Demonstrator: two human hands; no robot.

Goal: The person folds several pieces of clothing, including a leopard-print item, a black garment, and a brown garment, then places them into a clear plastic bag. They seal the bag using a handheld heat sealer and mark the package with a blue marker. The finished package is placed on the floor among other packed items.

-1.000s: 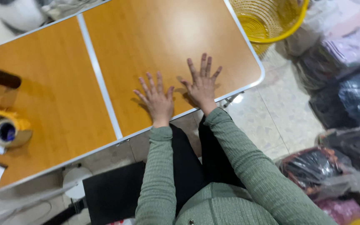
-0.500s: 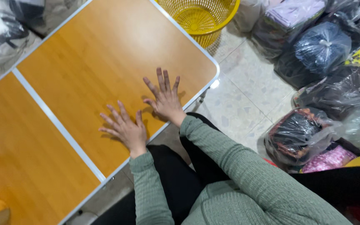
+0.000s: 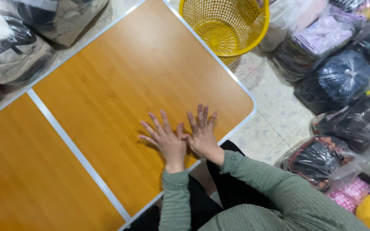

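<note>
My left hand [image 3: 164,137] lies palm down on the orange wooden folding table [image 3: 120,85], fingers spread, holding nothing. My right hand [image 3: 202,131] rests flat right beside it near the table's front edge, fingers apart and empty; the two hands touch at the thumbs. Both arms wear green knitted sleeves [image 3: 275,192].
A yellow perforated plastic basket [image 3: 225,23] stands on the tiled floor beyond the table's far right corner. Clear and black plastic bags of clothing [image 3: 343,81] pile up on the right. More bagged clothing [image 3: 18,42] lies at the top left. A white metal strip [image 3: 73,149] divides the tabletop.
The view has swung to the right and the hands have drawn together until they touch. The tape roll seen at the left a second ago is out of view.
</note>
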